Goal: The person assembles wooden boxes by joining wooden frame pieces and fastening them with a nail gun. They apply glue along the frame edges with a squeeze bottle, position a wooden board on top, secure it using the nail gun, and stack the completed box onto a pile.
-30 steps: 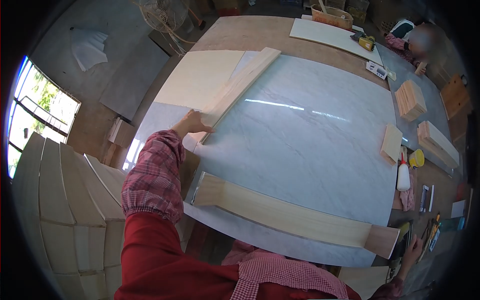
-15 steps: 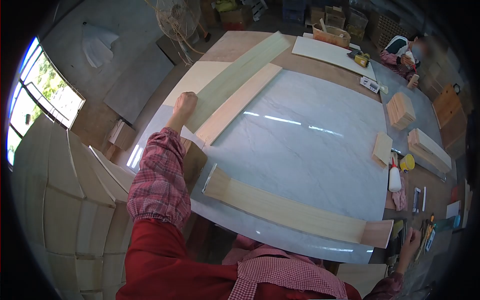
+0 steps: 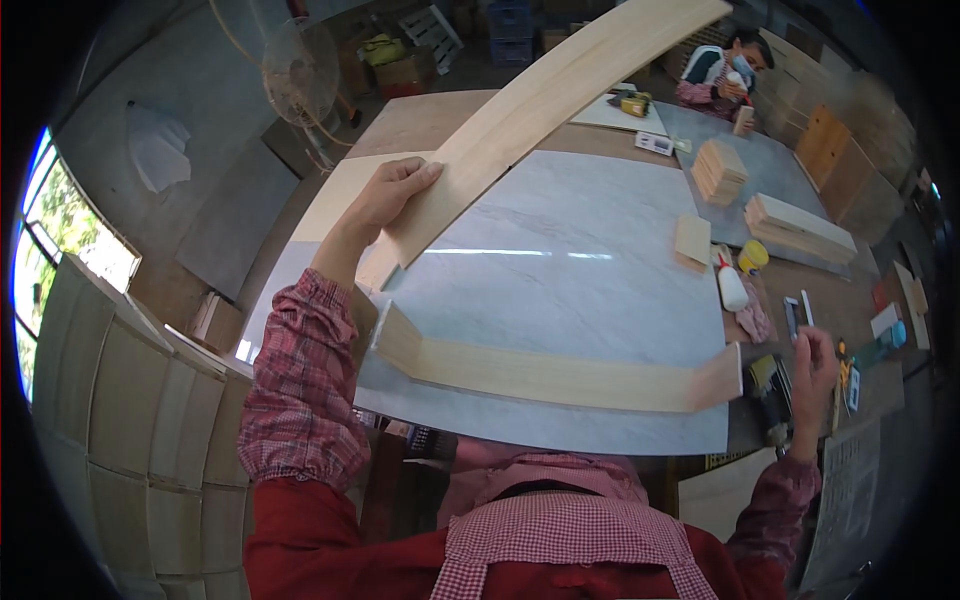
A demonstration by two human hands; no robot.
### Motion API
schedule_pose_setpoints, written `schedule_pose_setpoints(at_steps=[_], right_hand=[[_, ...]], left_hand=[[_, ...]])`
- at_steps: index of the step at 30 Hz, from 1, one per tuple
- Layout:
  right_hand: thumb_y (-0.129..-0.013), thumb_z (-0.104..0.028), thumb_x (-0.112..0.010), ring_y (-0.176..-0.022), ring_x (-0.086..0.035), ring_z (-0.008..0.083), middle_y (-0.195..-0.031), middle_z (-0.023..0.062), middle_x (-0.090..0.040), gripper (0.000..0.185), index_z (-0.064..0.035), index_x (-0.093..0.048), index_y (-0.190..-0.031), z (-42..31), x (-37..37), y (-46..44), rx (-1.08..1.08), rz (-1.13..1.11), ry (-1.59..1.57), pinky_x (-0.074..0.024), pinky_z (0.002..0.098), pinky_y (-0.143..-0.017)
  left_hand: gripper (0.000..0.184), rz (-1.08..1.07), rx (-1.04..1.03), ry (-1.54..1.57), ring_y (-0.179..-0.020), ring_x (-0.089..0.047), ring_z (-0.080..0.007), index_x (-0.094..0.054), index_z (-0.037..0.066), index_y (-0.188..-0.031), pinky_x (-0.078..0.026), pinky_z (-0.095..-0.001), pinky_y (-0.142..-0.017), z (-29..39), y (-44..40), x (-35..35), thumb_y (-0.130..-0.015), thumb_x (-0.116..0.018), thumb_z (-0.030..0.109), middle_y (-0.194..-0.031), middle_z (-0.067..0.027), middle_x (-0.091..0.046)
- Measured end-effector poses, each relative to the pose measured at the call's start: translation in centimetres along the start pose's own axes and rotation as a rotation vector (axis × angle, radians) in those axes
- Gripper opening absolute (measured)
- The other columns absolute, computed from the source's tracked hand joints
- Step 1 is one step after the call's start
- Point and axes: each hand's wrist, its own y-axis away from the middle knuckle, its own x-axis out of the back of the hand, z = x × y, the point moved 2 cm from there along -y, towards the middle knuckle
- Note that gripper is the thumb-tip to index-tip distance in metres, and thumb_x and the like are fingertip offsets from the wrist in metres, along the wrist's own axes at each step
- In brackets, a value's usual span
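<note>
My left hand (image 3: pixel 397 192) grips the lower left end of a long pale wooden board (image 3: pixel 560 95), thumb on its upper face. The board slants up to the right, its far end raised above the table. Another pale board (image 3: pixel 378 270) lies under its lower end, mostly hidden. In front of me stands a three-sided wooden frame (image 3: pixel 550 378), a long board with a short upright piece at each end. My right hand (image 3: pixel 816 372) is raised past the frame's right end, fingers loosely bent and apart, holding nothing visible. A dark tool (image 3: pixel 768 395) lies close beside it.
The frame stands on a marbled grey tabletop (image 3: pixel 600 300). To the right are a glue bottle (image 3: pixel 732 288), a yellow tub (image 3: pixel 753 257) and stacked wood pieces (image 3: pixel 720 172). A co-worker (image 3: pixel 725 75) holds a small block at the far right. Curved panels (image 3: pixel 130 400) stand at left.
My left hand has lifted the long board off the lower one and brought it nearer. My right hand has risen from the tool area. The view has shifted.
</note>
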Motion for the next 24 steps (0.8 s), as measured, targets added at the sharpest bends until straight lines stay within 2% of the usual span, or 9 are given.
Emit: schedule_pose_setpoints(at_steps=[4,7,9,10,13,15,22,24], right_hand=[[-0.101,-0.012,-0.058,-0.092,-0.058,0.0138,-0.103,0.0054,-0.064,0.015,-0.0011,-0.064,-0.11,-3.5,0.0,-1.2,-0.021,0.057,-0.133,-0.0469,0.0271,-0.087],[-0.099,-0.009,-0.059,-0.092,-0.059,0.014,-0.105,0.0062,-0.066,0.015,-0.0005,-0.065,-0.111,-6.3,-1.4,-3.0,0.128,0.034,-0.209,-0.0474,0.0263,-0.086],[-0.098,-0.008,-0.06,-0.092,-0.06,0.0141,-0.107,0.0067,-0.067,0.015,-0.0001,-0.065,-0.111,-6.7,-1.7,-1.7,0.156,-0.014,-0.221,-0.0477,0.0257,-0.086],[-0.098,-0.008,-0.06,-0.092,-0.06,0.0141,-0.107,0.0067,-0.067,0.015,-0.0001,-0.065,-0.111,-6.4,-1.0,0.3,0.09,-0.033,-0.174,-0.0477,0.0257,-0.086],[-0.098,-0.006,-0.061,-0.091,-0.06,0.0137,-0.106,0.0066,-0.067,0.016,0.0005,-0.065,-0.112,-6.6,-0.3,3.3,0.065,-0.066,-0.202,-0.0475,0.0252,-0.086],[-0.097,-0.005,-0.061,-0.091,-0.06,0.0134,-0.106,0.0066,-0.068,0.017,0.0009,-0.066,-0.113,-7.2,-1.4,3.4,0.096,-0.081,-0.263,-0.0474,0.0248,-0.086],[-0.097,-0.004,-0.061,-0.091,-0.061,0.0135,-0.105,0.0074,-0.068,0.017,0.0005,-0.066,-0.113,-4.9,-0.9,7.2,-0.052,-0.055,-0.279,-0.0489,0.0257,-0.084],[-0.097,-0.004,-0.062,-0.093,-0.062,0.0147,-0.107,0.0081,-0.067,0.023,0.0006,-0.062,-0.119,-5.8,-3.0,8.9,-0.048,-0.15,-0.341,-0.0491,0.0265,-0.085]], left_hand=[[0.037,-0.106,0.053,0.198,-0.067,-0.054,-0.0101,-0.068,0.007,-0.099,-0.041,-0.0211,-0.061,2.3,2.9,-5.0,-0.1,-0.063,0.044,-0.08,-0.002,-0.061],[0.049,-0.209,0.042,0.391,-0.08,-0.058,-0.0148,-0.066,-0.001,-0.113,-0.045,-0.0249,-0.072,2.4,3.4,-6.9,-0.102,-0.059,0.046,-0.095,-0.0085,-0.063],[0.058,-0.33,0.107,0.535,-0.089,-0.06,-0.0179,-0.064,-0.006,-0.123,-0.047,-0.0275,-0.08,0.4,4.5,-10.8,-0.103,-0.056,0.048,-0.104,-0.0129,-0.065],[0.058,-0.392,0.161,0.55,-0.089,-0.06,-0.0179,-0.064,-0.006,-0.123,-0.047,-0.0275,-0.08,-0.6,6.2,-13.6,-0.103,-0.056,0.048,-0.104,-0.0129,-0.065],[0.061,-0.306,0.25,0.506,-0.093,-0.06,-0.0194,-0.062,-0.008,-0.126,-0.048,-0.029,-0.082,-1.5,9.8,-18.6,-0.103,-0.056,0.049,-0.111,-0.0165,-0.064],[0.064,-0.196,0.273,0.458,-0.095,-0.06,-0.0203,-0.06,-0.01,-0.127,-0.049,-0.03,-0.083,-1.3,11.6,-19.4,-0.103,-0.056,0.049,-0.115,-0.0189,-0.064],[0.058,-0.23,0.374,0.364,-0.092,-0.062,-0.0193,-0.063,-0.008,-0.124,-0.05,-0.0289,-0.082,-4.5,16.5,-22.1,-0.103,-0.057,0.046,-0.11,-0.0163,-0.066],[0.046,-0.248,0.357,0.549,-0.09,-0.062,-0.017,-0.061,-0.004,-0.122,-0.051,-0.0286,-0.081,-4.7,17.2,-23.6,-0.104,-0.057,0.038,-0.107,-0.014,-0.066]])
